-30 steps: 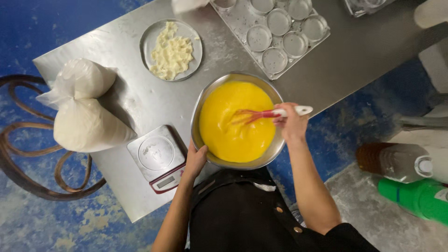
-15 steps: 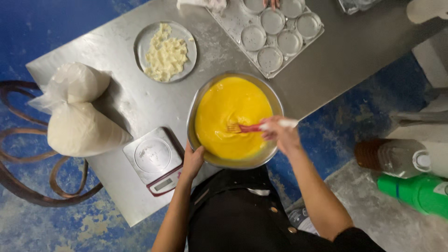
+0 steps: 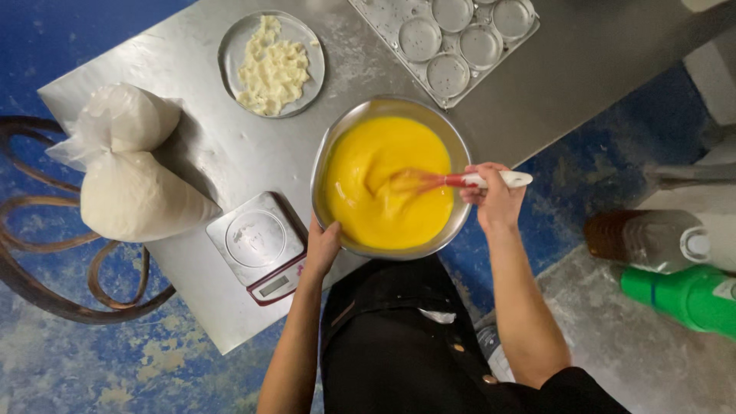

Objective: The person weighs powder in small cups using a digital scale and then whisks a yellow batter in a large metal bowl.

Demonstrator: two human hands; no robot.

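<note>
**Q:** Where is this set, and what sits around the work?

**A:** Steel tabletop [image 3: 537,84] over a blue mottled floor, seen from above. On it: a metal mixing bowl [image 3: 392,107] at the near edge, a small kitchen scale [image 3: 257,241] just left of it, two tied bags of white powder [image 3: 126,172] further left, a plate of pale butter pieces [image 3: 272,65] behind, and a muffin tray [image 3: 452,38] at the back.

**Q:** What are the hands doing?

**A:** The left hand [image 3: 322,245] curls its grip onto the bowl's near rim. The right hand [image 3: 494,199] has its grip clamped on the white handle of a red spatula [image 3: 460,180], blade sunk in the batter [image 3: 383,184].

**Q:** How does the batter look?

**A:** Bright yellow, glossy, thick, with a fold mark where the blade passes.

**Q:** What makes for good stirring here?

**A:** Probably bracing the bowl firmly, since it sits near the edge, and sweeping the blade along the wall so nothing stays unmixed.
</note>
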